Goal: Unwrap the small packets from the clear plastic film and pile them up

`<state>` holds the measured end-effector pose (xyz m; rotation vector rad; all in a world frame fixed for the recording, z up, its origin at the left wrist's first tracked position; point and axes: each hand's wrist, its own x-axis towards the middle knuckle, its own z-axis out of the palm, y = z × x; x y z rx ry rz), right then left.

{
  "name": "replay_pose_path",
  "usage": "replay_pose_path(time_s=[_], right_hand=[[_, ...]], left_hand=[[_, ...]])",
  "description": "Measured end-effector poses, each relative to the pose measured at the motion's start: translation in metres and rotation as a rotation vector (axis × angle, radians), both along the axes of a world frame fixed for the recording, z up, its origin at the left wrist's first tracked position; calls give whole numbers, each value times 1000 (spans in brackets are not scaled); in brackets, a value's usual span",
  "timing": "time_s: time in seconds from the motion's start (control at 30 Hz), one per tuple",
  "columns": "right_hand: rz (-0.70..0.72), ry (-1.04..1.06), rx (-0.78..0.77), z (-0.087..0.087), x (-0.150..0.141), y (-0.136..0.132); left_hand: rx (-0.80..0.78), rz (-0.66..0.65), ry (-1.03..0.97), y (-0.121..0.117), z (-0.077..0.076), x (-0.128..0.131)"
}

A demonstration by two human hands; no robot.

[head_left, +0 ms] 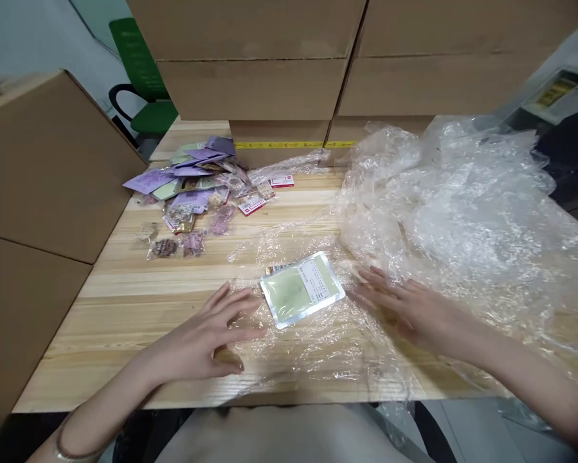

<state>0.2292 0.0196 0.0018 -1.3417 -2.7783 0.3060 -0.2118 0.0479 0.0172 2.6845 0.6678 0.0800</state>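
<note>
A green foil pouch (289,297) with a white printed label lies on a sheet of clear plastic wrap (317,350) spread over the table. The edge of another small printed packet (273,269) peeks out from beneath its far side. Just left of the pouch is my left hand (206,334), fingers spread, holding nothing, by the wrap's left edge. My right hand (409,308) lies over the wrap right of the pouch, its fingers stretched out and slightly blurred. Whether its fingertips touch the film I cannot tell.
Purple and green packets (187,167) are heaped at the far left, with small wrapped pieces (166,247) in front. A large crumpled mass of clear film (462,199) covers the table's right side. Cardboard boxes (279,83) wall off the back; another box (52,173) stands left.
</note>
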Motion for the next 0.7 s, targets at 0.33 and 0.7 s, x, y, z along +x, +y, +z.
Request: replay_pose_path(time_s=[0.33, 0.7], right_hand=[[218, 320, 127, -23, -29, -7], [-684, 577, -369, -26, -48, 13]], left_hand=[[25, -29, -154, 3, -18, 7], [-667, 144, -191, 22, -6, -15]])
